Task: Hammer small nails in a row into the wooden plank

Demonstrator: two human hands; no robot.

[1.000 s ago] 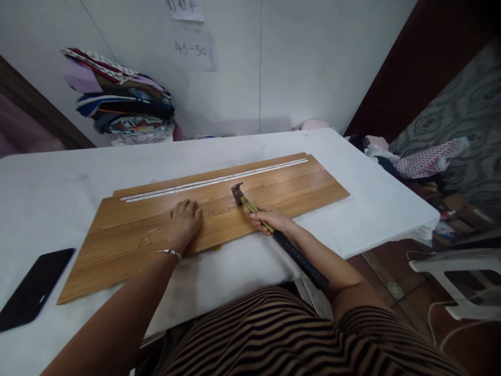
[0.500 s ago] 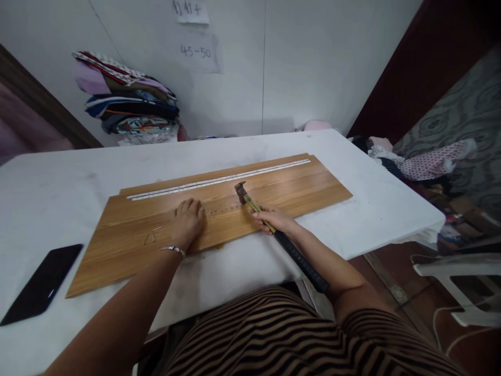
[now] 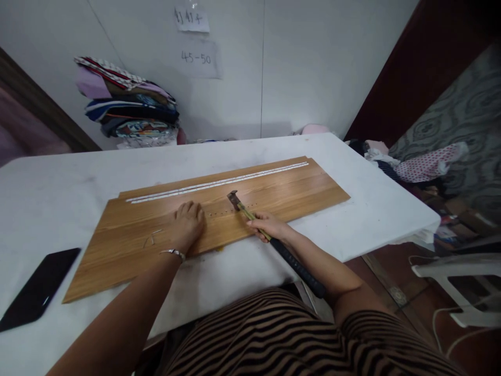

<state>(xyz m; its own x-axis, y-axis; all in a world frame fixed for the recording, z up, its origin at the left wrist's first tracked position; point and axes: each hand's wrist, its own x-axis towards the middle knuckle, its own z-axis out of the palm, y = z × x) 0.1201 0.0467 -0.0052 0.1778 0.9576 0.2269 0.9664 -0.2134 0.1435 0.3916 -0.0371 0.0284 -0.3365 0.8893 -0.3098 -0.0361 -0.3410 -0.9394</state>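
Observation:
A wood-grain board (image 3: 274,193) lies on the white table. My left hand (image 3: 188,224) rests on the board, fingers stretched forward and lying flat. My right hand (image 3: 266,225) grips a hammer (image 3: 289,257) by the upper part of its handle, near the head. The rusty hammer head (image 3: 234,200) is over the board, right of my left hand; whether it touches the wood I cannot tell. A row of small nail heads (image 3: 226,212) runs along the board between the hands and past the hammer. Several loose nails (image 3: 152,238) lie left of my left hand.
Two white measuring strips (image 3: 219,183) run along the board's far side. A black phone (image 3: 39,287) lies on the table (image 3: 321,235) at left. Folded clothes (image 3: 133,104) are stacked by the wall. A white plastic chair (image 3: 457,271) stands at right.
The hammer head has shifted a little left along the nail row, with my right hand moving left too. My left hand stays in place on the board. The view has tilted slightly.

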